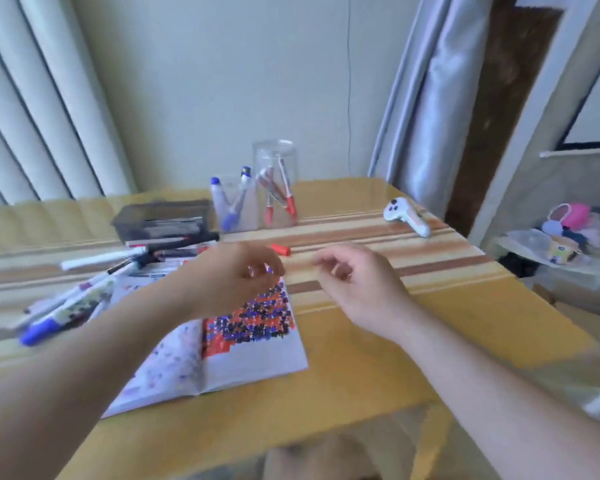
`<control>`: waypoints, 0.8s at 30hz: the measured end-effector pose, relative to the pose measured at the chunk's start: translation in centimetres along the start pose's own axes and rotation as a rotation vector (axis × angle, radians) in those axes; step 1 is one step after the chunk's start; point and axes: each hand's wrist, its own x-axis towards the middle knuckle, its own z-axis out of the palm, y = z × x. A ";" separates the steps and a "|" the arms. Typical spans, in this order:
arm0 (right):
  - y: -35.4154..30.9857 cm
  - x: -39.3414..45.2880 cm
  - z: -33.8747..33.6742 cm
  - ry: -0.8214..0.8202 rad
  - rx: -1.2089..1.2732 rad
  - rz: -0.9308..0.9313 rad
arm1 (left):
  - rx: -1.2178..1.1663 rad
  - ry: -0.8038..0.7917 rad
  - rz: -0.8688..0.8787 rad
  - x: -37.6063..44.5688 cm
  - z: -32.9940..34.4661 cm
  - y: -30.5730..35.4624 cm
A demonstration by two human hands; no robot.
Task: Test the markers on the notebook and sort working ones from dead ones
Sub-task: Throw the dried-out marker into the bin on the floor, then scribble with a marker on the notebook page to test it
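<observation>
Left grip blurred over notebook

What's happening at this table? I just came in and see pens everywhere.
A person is sorting markers. Both hands hover over an open notebook covered in red and blue test scribbles; the left hand may pinch something small, too blurred to tell, and the right hand holds nothing. Two clear containers at the back hold blue-capped markers and red-capped markers. A loose pile of markers lies left, and a red cap lies beyond the hands.
</observation>
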 end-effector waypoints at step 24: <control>-0.4 13.2 4.3 -0.110 -0.206 0.068 | -0.472 0.237 -0.167 -1.1 2.6 -10.6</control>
